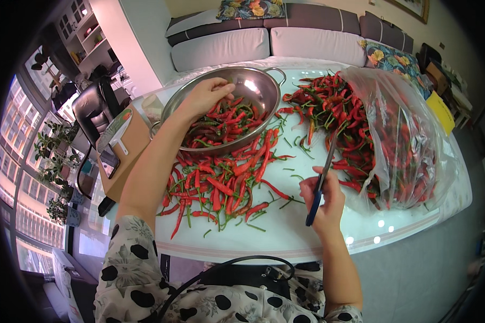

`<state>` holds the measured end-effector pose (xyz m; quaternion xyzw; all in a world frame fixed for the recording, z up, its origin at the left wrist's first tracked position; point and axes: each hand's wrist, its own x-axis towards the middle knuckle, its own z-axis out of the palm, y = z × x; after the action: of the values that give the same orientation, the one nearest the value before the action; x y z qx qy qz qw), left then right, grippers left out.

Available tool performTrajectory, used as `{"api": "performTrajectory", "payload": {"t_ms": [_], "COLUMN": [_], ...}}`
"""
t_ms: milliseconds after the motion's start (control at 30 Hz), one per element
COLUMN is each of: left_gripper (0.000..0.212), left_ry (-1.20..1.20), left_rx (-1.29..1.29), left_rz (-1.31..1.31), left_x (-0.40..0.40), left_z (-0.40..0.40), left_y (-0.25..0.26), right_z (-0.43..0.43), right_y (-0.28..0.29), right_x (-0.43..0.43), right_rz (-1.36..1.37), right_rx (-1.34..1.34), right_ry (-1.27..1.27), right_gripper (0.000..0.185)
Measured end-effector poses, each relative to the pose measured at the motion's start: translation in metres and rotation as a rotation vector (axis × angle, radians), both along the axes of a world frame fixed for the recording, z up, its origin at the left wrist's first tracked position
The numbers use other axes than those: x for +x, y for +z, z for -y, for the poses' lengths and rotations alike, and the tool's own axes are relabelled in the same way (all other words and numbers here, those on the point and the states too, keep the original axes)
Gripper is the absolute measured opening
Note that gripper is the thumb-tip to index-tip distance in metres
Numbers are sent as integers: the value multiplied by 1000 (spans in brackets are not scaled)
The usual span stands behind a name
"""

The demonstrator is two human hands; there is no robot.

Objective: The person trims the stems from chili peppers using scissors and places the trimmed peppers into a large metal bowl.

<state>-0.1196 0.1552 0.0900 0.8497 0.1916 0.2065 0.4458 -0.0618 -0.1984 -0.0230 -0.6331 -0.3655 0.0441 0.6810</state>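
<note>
My left hand (210, 95) hovers over a steel bowl (262, 87) with loop handles, fingers curled; whether anything is in them is hidden from above. Inside the bowl lie red chili peppers (234, 125), some dark or greenish. In my right hand (329, 198) is a pair of scissors (326, 165) with dark blue handles, its blades pointing away from me towards the right-hand chilies. A loose pile of red chilies (218, 185) spreads in front of the bowl. To the right, more chilies (339, 105) spill out of a clear plastic bag (408, 141).
Cut green stems (256, 227) are scattered on the pale table (283, 238). At the left, a cardboard box (135, 141) carries a phone (109, 159). Behind the table runs a sofa (315, 44). A black office chair (95, 105) stands at the left by potted plants (58, 173).
</note>
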Motion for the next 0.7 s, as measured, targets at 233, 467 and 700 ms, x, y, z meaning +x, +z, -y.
{"api": "performTrajectory", "payload": {"t_ms": [233, 467, 700], "left_gripper": [28, 25, 20], "left_ry": [59, 186, 194], "left_rx": [625, 867, 691], "left_rz": [-353, -727, -335], "left_x": [91, 131, 113], "left_z": [-94, -106, -101], "left_y": [-60, -92, -68], "right_z": [1, 0, 1], "right_y": [1, 4, 1], "right_x": [0, 1, 1], "right_rz": [282, 309, 306], "right_rx": [-110, -168, -171], "right_ry": [-102, -139, -136], "right_gripper": [54, 54, 55]}}
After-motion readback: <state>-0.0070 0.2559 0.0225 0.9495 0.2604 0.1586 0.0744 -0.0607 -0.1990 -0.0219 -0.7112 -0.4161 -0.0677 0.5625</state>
